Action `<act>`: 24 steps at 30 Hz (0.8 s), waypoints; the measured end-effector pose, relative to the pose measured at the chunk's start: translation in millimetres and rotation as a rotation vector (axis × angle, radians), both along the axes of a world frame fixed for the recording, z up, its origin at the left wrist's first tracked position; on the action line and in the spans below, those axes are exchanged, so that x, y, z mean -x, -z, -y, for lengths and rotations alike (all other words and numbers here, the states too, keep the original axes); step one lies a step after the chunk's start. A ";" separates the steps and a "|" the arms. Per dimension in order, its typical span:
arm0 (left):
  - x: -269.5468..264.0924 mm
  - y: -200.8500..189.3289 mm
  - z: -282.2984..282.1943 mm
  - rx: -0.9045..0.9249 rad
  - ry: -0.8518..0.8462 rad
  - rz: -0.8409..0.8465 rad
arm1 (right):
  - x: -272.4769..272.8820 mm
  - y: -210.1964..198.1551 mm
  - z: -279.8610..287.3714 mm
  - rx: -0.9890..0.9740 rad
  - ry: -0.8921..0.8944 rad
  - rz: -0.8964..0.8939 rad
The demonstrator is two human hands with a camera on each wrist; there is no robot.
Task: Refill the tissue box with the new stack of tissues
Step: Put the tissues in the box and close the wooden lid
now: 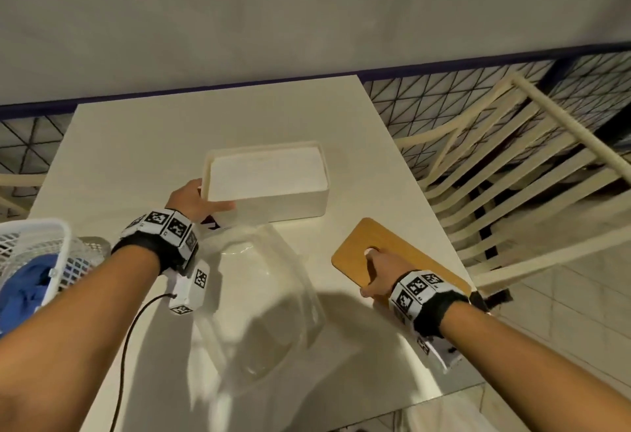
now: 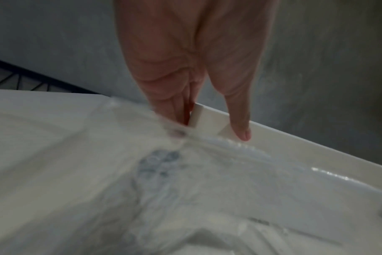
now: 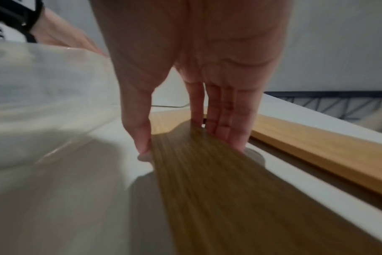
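Note:
The white tissue box stands open in the middle of the table, filled to the rim with a white tissue stack. My left hand grips the box's near left corner, thumb on the front wall and fingers on the left side; the left wrist view shows that corner between them. The wooden lid with its oval slot lies near the table's right edge. My right hand holds it, a fingertip in the slot and the thumb at its near edge. An empty clear plastic wrapper lies between my arms.
A white mesh basket with blue cloth stands at the table's left front. A cream slatted chair stands close to the right edge. A wall runs behind the white table.

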State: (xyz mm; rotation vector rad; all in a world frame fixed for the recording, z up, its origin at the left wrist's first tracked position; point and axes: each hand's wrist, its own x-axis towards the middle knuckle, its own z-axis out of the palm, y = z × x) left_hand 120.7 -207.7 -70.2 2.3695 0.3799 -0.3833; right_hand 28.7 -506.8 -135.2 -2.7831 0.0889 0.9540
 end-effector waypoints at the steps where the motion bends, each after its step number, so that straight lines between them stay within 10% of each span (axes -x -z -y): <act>1: 1.4 -0.6 -0.3 0.007 -0.007 0.005 | -3.3 -1.2 3.4 -0.028 0.032 0.003; 7: 6.8 3.6 -7.7 0.055 -0.033 0.059 | -35.4 -62.9 22.0 -0.303 0.246 0.255; 14: 9.4 9.8 -13.1 0.128 -0.037 0.084 | -104.1 -138.3 -53.4 -0.263 -0.181 0.408; 24: 4.7 10.7 -25.5 0.210 0.065 0.098 | -148.4 -103.2 -171.4 -0.049 -0.584 0.171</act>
